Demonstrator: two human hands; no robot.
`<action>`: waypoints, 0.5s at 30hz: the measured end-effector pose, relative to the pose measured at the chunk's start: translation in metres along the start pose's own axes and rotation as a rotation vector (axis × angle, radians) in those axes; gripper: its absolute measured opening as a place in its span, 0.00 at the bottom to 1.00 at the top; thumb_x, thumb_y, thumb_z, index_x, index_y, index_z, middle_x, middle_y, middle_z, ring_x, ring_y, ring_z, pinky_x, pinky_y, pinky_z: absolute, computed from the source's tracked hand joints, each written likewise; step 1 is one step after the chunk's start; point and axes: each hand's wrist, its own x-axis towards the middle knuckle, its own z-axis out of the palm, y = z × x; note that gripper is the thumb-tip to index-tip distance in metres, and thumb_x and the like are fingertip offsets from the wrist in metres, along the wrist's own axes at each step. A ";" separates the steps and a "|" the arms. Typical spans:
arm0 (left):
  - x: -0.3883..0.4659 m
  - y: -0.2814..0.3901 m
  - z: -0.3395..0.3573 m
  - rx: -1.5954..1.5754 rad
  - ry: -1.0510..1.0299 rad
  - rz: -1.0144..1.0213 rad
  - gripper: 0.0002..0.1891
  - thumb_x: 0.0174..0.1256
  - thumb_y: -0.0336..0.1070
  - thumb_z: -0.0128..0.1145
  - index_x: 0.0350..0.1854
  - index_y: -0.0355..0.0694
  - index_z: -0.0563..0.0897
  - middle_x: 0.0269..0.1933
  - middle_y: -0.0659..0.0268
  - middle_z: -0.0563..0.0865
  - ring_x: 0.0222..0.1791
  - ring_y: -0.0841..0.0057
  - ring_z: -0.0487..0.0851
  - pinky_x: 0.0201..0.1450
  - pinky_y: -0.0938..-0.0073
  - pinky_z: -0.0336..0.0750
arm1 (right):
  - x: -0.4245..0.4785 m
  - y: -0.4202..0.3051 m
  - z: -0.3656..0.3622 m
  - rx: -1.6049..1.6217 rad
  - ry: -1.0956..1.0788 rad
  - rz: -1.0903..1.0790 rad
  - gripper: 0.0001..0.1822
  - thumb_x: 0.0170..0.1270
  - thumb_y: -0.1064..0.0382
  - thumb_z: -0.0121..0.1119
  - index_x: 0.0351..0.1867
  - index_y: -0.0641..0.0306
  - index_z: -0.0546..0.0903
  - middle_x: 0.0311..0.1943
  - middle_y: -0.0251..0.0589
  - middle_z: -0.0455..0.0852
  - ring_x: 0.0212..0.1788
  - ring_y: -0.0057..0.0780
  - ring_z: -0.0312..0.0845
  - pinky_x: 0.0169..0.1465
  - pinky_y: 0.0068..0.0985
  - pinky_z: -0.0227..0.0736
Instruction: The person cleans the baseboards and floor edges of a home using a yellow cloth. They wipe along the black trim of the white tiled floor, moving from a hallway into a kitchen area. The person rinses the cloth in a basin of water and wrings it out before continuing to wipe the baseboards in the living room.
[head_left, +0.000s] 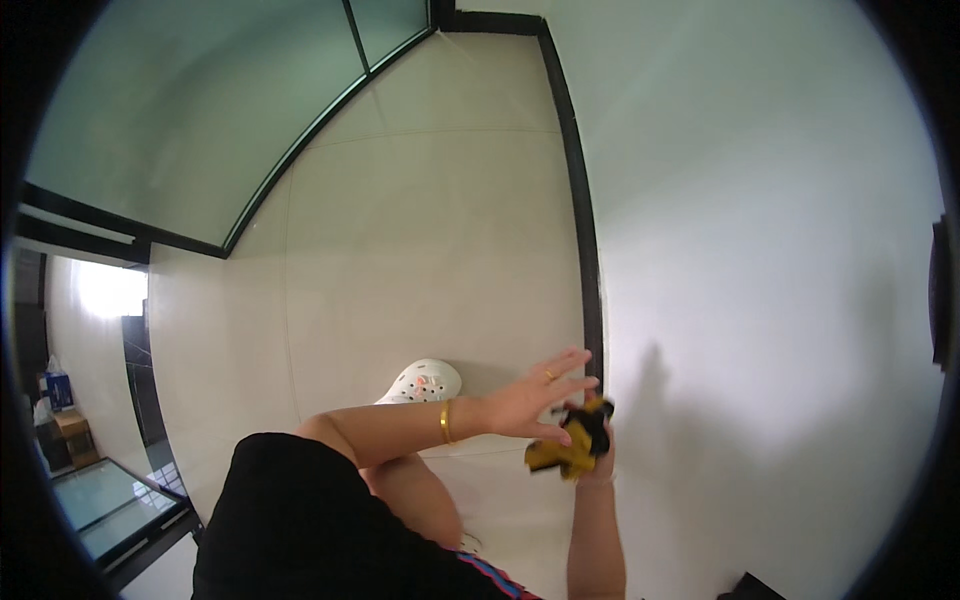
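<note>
My left hand (544, 397) reaches across from the left with its fingers spread, a gold ring on one finger and a gold bracelet at the wrist. Its thumb is over or against a small yellow and black object (577, 442), blurred and too unclear to name exactly. My right hand (606, 454) comes up from the bottom and holds that object from behind, so most of its fingers are hidden. Both hands are close to the black baseboard (581, 187) at the foot of the white wall.
A white clog (424, 381) is on the pale tiled floor (420, 225). The white wall (750, 225) rises at the right. Black-framed glass panels (187, 112) border the floor at upper left. Beyond an opening at far left, a cardboard box (75, 435) stands near bags.
</note>
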 end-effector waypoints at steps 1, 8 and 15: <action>-0.003 0.005 -0.007 0.032 0.034 -0.014 0.41 0.49 0.53 0.64 0.64 0.44 0.60 0.68 0.53 0.52 0.68 0.52 0.48 0.66 0.55 0.50 | -0.028 0.008 -0.007 -0.036 0.201 -0.045 0.29 0.63 0.51 0.46 0.64 0.58 0.57 0.54 0.53 0.70 0.49 0.44 0.73 0.52 0.38 0.70; -0.042 0.122 -0.066 0.167 0.083 -0.288 0.41 0.50 0.53 0.62 0.64 0.42 0.57 0.67 0.51 0.54 0.68 0.52 0.49 0.66 0.56 0.53 | -0.210 0.078 0.077 0.562 0.081 0.048 0.42 0.53 0.44 0.59 0.66 0.55 0.54 0.58 0.59 0.64 0.45 0.49 0.74 0.47 0.43 0.72; -0.170 0.311 -0.140 0.319 0.377 -0.599 0.45 0.48 0.52 0.64 0.64 0.35 0.55 0.65 0.46 0.55 0.67 0.52 0.52 0.66 0.57 0.53 | -0.214 0.063 0.263 0.499 -0.078 0.420 0.40 0.56 0.43 0.53 0.65 0.63 0.54 0.57 0.62 0.64 0.48 0.50 0.73 0.48 0.43 0.72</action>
